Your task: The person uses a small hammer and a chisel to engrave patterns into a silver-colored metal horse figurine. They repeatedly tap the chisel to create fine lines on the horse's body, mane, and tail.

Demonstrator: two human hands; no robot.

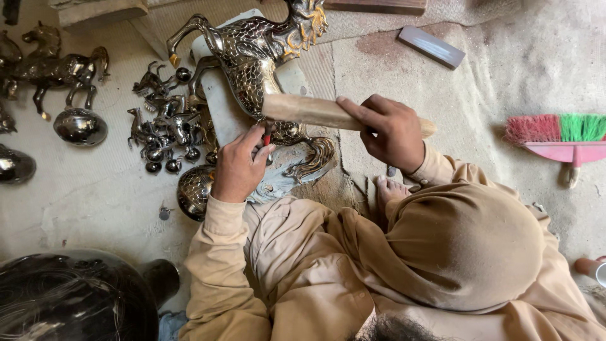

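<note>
A large engraved metal horse figure [252, 57] lies on its side on a pale slab [221, 110] on the floor in front of me. My left hand [238, 167] pinches a small punch with a red band [267, 136], its tip set against the horse's body. My right hand [388, 129] grips a round wooden stick [303, 110], held level just above the punch and the horse. My knees and tan clothing fill the lower frame, and my bare foot [391, 189] rests beside the slab.
Several small metal horse figures [161, 126] are heaped left of the slab. A mid-size horse [60, 66] and a shiny oval piece [80, 126] lie further left. A dark round vessel [69, 297] is at bottom left, a red-and-green brush [558, 129] at right, a flat block [431, 46] beyond.
</note>
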